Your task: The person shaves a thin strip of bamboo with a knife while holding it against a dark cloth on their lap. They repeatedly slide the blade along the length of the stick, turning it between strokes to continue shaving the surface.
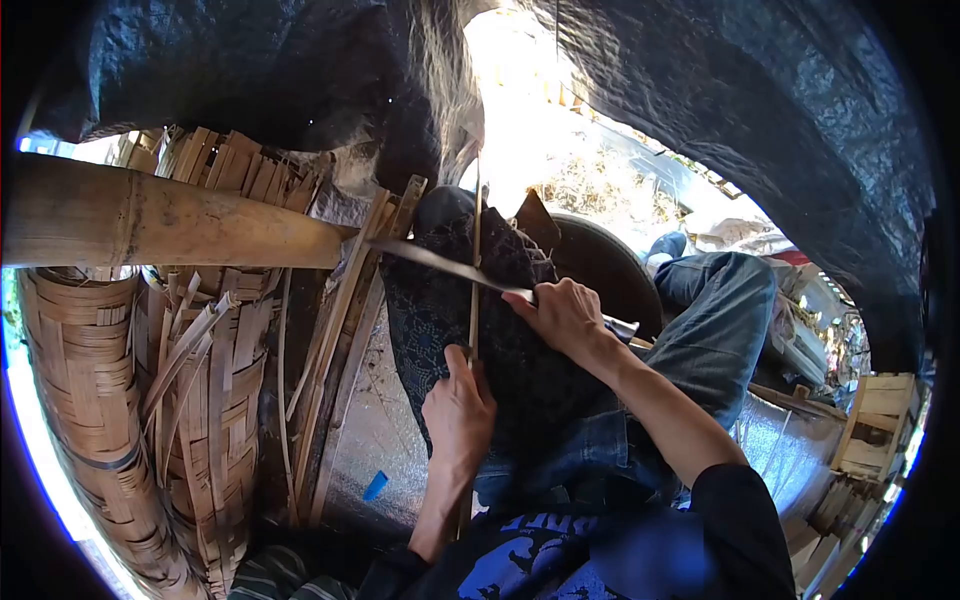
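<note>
My left hand [460, 410] pinches a thin bamboo strip [475, 315] over the patterned cloth [420, 330] — my right hand [568, 318], fingers closed, holds a knife [435, 262] across it.

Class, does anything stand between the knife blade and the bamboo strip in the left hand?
Nothing visible does. The knife blade, held in the right hand, crosses the bamboo strip in this view, beyond the left hand; the patterned cloth lies beneath both.
</note>
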Available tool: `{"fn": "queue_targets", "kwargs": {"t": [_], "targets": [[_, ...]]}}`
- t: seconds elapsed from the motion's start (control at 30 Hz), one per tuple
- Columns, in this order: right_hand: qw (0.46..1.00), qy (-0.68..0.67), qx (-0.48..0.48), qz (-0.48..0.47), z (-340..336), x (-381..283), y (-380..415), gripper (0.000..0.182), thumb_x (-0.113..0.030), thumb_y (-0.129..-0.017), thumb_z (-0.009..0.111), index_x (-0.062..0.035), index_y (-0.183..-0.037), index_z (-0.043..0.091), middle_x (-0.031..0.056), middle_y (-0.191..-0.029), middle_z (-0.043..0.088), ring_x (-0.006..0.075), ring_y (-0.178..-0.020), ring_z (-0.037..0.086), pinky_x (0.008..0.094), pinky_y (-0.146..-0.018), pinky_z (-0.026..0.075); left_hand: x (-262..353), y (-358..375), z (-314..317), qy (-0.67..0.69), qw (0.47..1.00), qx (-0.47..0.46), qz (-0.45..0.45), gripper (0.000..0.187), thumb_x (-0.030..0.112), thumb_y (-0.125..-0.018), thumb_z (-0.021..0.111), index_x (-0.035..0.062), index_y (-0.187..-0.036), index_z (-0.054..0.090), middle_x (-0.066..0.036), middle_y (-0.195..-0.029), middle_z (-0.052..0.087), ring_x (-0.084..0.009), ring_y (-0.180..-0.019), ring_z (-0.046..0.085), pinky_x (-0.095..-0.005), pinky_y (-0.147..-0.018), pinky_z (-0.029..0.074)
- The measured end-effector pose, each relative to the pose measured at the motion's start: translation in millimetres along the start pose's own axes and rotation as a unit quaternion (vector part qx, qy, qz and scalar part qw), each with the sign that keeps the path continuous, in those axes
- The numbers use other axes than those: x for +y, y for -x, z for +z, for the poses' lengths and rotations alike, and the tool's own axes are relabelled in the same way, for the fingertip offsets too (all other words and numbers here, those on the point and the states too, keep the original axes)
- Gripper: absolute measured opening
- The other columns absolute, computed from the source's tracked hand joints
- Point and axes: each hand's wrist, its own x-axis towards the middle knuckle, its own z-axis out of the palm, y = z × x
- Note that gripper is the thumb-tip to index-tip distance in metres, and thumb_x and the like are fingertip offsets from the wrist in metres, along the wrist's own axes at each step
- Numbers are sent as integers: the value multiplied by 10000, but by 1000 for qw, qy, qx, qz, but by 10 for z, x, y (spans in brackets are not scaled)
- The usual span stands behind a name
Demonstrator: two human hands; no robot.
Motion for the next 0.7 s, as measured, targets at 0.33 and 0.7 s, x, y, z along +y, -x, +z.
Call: {"fn": "queue_targets", "kwargs": {"t": [0.33, 0.7], "targets": [[993, 17, 86, -76, -103, 84, -121, 613, -539, -855, 527, -40, -500, 547, 185, -481, 544, 330, -488, 599, 424, -485, 501, 5, -137, -80, 29, 999, 36, 18, 131, 153, -910, 484, 71, -1000, 435, -219, -618, 601, -425, -601, 599, -520, -536, 451], [997, 19, 43, -59, 73, 52, -159, 640, -576, -842, 515, -40, -497, 563, 180, -497, 551, 341, -515, 612, 420, -480, 502, -74, -13, -13, 26, 999, 24, 6, 124, 153, -918, 467, 71, -995, 416, -232, -608, 593, -436, -586, 594, -528, -531, 452]]}}
